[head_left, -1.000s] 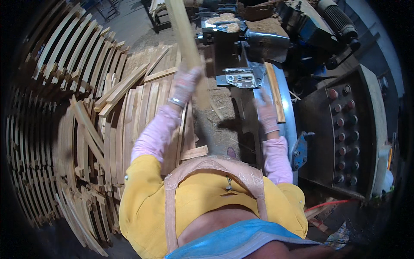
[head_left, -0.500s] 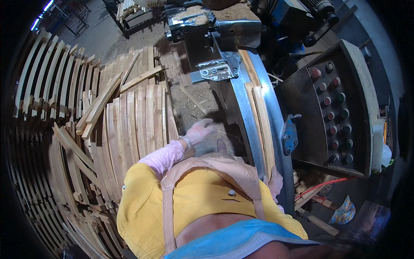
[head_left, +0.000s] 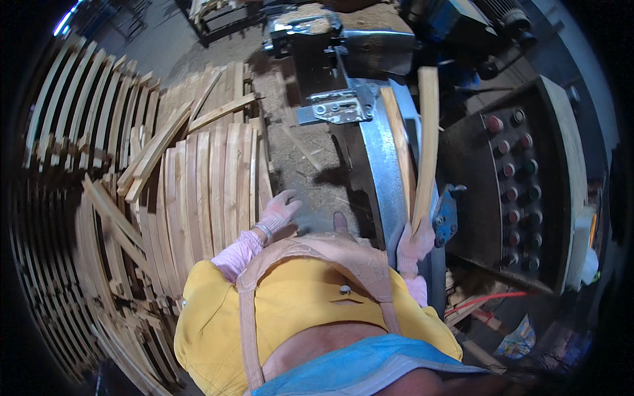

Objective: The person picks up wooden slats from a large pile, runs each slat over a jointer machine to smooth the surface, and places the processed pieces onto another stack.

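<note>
My right hand (head_left: 416, 243), in a pale pink glove, grips the near end of a curved wooden slat (head_left: 428, 132). The slat stands tilted up from the metal machine bed (head_left: 381, 171), its far end raised. Beside it, another wooden slat (head_left: 394, 122) lies along the bed. Also gloved, my left hand (head_left: 280, 208) hangs at the right edge of a stack of curved slats (head_left: 211, 178). Its fingers are loosely apart and hold nothing.
A control panel (head_left: 522, 191) with several buttons stands right. A blue metal bracket (head_left: 446, 214) sits at the bed's right edge. Ahead is the machine head (head_left: 307, 30) with a clamp plate (head_left: 335, 110). More slats (head_left: 79, 105) are stacked left. Sawdust covers the floor (head_left: 294, 148).
My right hand has moved forward and lifted one slat off the bed, swinging its far end up and right. My left hand has drawn left, toward the stack.
</note>
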The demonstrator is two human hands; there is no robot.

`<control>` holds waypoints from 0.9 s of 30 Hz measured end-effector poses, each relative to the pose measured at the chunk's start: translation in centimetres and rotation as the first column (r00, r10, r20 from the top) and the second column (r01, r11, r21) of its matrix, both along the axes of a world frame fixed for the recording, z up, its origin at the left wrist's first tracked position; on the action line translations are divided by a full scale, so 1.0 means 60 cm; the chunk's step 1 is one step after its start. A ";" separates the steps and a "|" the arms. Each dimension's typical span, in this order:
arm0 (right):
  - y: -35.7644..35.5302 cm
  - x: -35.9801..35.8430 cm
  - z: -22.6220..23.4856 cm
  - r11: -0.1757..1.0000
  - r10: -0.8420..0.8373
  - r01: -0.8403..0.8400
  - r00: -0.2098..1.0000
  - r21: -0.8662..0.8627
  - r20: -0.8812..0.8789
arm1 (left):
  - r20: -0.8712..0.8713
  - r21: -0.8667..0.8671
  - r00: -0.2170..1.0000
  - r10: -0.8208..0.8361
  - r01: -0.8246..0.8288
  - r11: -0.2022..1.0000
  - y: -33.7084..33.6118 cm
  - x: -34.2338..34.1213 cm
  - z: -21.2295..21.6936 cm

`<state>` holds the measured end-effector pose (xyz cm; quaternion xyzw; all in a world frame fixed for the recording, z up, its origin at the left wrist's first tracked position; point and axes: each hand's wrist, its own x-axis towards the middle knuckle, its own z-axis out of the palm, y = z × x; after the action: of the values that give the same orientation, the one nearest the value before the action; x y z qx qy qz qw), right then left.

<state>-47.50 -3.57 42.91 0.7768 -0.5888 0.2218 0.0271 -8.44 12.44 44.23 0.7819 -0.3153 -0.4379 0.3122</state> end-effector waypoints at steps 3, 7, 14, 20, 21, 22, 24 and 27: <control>-0.116 0.101 -0.035 0.999 0.034 -0.030 0.992 -0.033 0.122 | 0.170 -0.089 0.985 0.011 0.004 0.996 0.002 0.009 0.020; -0.237 0.212 -0.050 0.977 0.046 -0.029 0.996 -0.210 0.077 | 0.341 -0.104 0.938 0.067 -0.034 0.994 -0.018 0.082 0.100; -0.289 0.314 0.037 0.984 0.033 -0.035 0.999 0.172 0.019 | 0.830 0.185 0.555 -0.053 -0.184 0.965 0.004 0.366 0.146; -0.070 0.102 0.021 0.986 0.110 -0.100 0.992 0.136 -0.068 | 0.872 0.276 -0.126 -0.473 -0.672 0.687 0.226 0.697 0.046; -0.029 0.067 0.056 0.935 0.069 -0.021 0.990 0.354 -0.123 | 0.819 0.306 -0.188 -0.541 -0.655 0.691 0.244 0.722 0.026; 0.006 0.005 0.037 0.969 0.162 -0.146 0.984 0.200 -0.069 | 0.768 0.321 -0.261 -0.584 -0.632 0.705 0.260 0.750 0.018; 0.055 -0.048 0.030 0.967 0.085 -0.042 0.983 0.251 -0.162 | 0.740 0.340 -0.353 -0.573 -0.540 0.770 0.295 0.777 0.015; 0.047 -0.036 0.033 0.981 0.030 -0.004 0.991 0.193 -0.131 | 0.917 0.327 -0.064 -0.394 -0.447 0.833 0.233 0.699 0.066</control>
<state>-49.63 -0.77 44.86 0.7938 -0.5977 0.1119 -0.0108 33.53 26.40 48.18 0.9011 -0.2802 0.2142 -0.2524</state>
